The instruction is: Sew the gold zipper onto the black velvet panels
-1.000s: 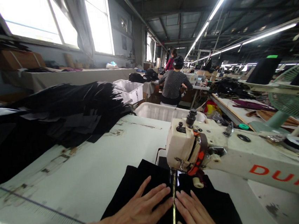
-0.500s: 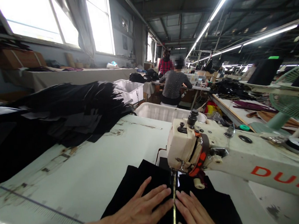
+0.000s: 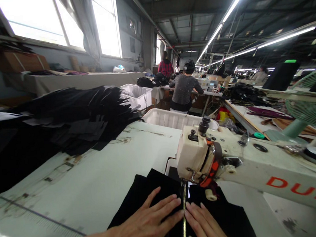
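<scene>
Black fabric (image 3: 138,206) lies on the sewing table under the head of a white sewing machine (image 3: 192,156). Down its middle runs a gold-toothed zipper (image 3: 184,227), its far end beneath the machine's needle area. My left hand (image 3: 148,222) rests flat on the fabric left of the zipper, fingers stretched and spread. To the right of the zipper, my right hand (image 3: 203,224) lies flat with its fingers extended, fingertips beside the gold teeth. A small white piece (image 3: 189,191) shows near the presser foot. The needle itself is hidden.
A large heap of black fabric pieces (image 3: 90,113) covers the table's left side. White plastic bins (image 3: 160,116) stand beyond the table edge. A person in grey (image 3: 184,88) sits farther off, back turned. A green fan (image 3: 310,113) is at the right, behind the machine arm.
My hands, the fabric and the zipper look almost unmoved. In the background, the person in red plaid has shifted to the left.
</scene>
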`<state>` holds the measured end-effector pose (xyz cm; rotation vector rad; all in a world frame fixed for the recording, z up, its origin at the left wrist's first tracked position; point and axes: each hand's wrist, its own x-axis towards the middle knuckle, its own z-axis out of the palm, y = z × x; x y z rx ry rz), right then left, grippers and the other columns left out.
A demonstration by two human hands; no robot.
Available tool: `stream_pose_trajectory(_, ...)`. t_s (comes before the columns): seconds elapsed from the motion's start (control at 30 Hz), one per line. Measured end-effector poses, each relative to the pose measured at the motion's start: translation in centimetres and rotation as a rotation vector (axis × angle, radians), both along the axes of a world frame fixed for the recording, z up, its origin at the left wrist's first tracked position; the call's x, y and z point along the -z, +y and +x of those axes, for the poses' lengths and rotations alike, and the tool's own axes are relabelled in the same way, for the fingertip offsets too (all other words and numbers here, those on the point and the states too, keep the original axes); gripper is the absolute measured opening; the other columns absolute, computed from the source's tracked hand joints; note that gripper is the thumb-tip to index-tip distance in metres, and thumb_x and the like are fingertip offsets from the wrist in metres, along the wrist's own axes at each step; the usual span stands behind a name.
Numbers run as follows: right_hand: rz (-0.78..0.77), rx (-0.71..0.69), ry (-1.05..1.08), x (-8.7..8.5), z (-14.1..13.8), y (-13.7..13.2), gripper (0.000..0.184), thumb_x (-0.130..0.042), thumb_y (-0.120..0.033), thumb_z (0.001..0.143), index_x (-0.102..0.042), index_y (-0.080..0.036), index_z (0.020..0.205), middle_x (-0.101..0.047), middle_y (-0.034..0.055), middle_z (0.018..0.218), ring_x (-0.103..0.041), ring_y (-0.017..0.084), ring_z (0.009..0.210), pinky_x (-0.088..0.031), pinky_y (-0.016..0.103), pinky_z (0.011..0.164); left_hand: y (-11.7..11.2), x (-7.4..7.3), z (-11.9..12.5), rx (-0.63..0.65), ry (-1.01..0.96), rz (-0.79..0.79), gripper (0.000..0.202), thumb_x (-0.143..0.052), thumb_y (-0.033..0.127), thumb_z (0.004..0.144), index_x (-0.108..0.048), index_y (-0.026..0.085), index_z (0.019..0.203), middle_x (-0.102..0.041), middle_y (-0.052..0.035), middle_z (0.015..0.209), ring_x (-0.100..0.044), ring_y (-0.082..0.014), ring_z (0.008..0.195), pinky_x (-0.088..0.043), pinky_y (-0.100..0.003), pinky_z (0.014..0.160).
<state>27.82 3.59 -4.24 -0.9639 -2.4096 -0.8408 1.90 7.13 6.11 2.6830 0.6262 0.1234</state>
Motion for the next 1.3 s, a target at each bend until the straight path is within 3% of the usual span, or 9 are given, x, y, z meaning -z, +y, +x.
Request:
stream_pose_trajectory(0.13, -0.055, -0.020, 0.055, 0.4, 0.2, -0.1, 0.039, -0.055, -0.024, 0.090, -0.060, -0.016, 0.127, -0.063, 0.0043, 0.127, -0.064, 0.017, 0.113, -0.051, 0.023, 0.099, 0.0, 0.0, 0.1, -0.003, -0.030, 0.006, 0.078, -0.072, 0.020, 0.083, -0.034, 0.020, 0.150, -0.033, -0.0117, 0.153, -0.032, -0.0305, 0.141, -0.016, -0.057, 0.116)
stream_pose_trajectory(0.27, -0.034, -0.004, -0.015, 0.0, -0.1, -0.2, 0.040, -0.052, -0.020, 0.086, -0.061, -0.013, 0.124, -0.064, 0.0060, 0.126, -0.066, 0.019, 0.109, -0.056, 0.025, 0.092, 0.0, -0.5, 0.3, -0.011, 0.048, -0.014, 0.079, -0.071, 0.020, 0.083, -0.032, 0.018, 0.151, -0.029, -0.0132, 0.154, -0.029, -0.0308, 0.142, -0.016, -0.059, 0.115)
stream_pose_trajectory(0.47, -0.014, 0.056, -0.009, -3.2, -0.9, 0.4, 0.034, -0.045, -0.022, 0.090, -0.064, -0.011, 0.116, -0.067, 0.0084, 0.118, -0.069, 0.023, 0.102, -0.062, 0.030, 0.078, 0.9, 0.2, 1.1, -0.032, 0.005, -0.030, 0.080, -0.065, 0.020, 0.080, -0.030, 0.017, 0.152, -0.027, -0.0160, 0.155, -0.026, -0.0322, 0.143, -0.013, -0.062, 0.115)
stream_pose_trajectory(0.63, -0.038, 0.095, -0.036, -4.8, -1.1, 0.9, 0.037, -0.037, -0.016, 0.090, -0.064, -0.009, 0.116, -0.067, 0.0094, 0.118, -0.069, 0.022, 0.102, -0.062, 0.031, 0.076, 1.8, 1.2, 1.6, -0.056, -0.038, -0.016, 0.080, -0.064, 0.022, 0.078, -0.031, 0.018, 0.152, -0.029, -0.0176, 0.154, -0.027, -0.0335, 0.143, -0.013, -0.064, 0.114)
stream_pose_trajectory(0.83, -0.029, 0.102, -0.034, -4.1, -1.0, 1.1, 0.037, -0.040, -0.017, 0.090, -0.063, -0.008, 0.117, -0.065, 0.0101, 0.121, -0.068, 0.024, 0.105, -0.062, 0.034, 0.077, 2.2, 1.2, 1.6, -0.039, -0.060, 0.013, 0.080, -0.064, 0.022, 0.077, -0.033, 0.016, 0.151, -0.035, -0.0199, 0.151, -0.032, -0.0336, 0.141, -0.014, -0.062, 0.115)
stream_pose_trajectory(1.1, -0.076, 0.138, -0.120, -2.3, 0.1, 1.2, 0.042, -0.046, -0.021, 0.091, -0.056, -0.007, 0.129, -0.057, 0.0116, 0.134, -0.062, 0.024, 0.115, -0.060, 0.036, 0.087, 2.7, 1.3, 1.5, -0.012, -0.053, -0.009, 0.079, -0.064, 0.022, 0.078, -0.033, 0.015, 0.150, -0.031, -0.0202, 0.153, -0.029, -0.0315, 0.143, -0.008, -0.059, 0.116)
stream_pose_trajectory(1.3, -0.089, 0.100, -0.104, -1.9, 0.5, 1.5, 0.042, -0.045, -0.020, 0.092, -0.056, -0.008, 0.130, -0.055, 0.0106, 0.136, -0.061, 0.024, 0.117, -0.059, 0.032, 0.088, 2.4, 0.9, 1.6, -0.022, -0.076, 0.008, 0.076, -0.064, 0.022, 0.079, -0.036, 0.013, 0.149, -0.034, -0.0210, 0.151, -0.032, -0.0328, 0.141, -0.011, -0.058, 0.117)
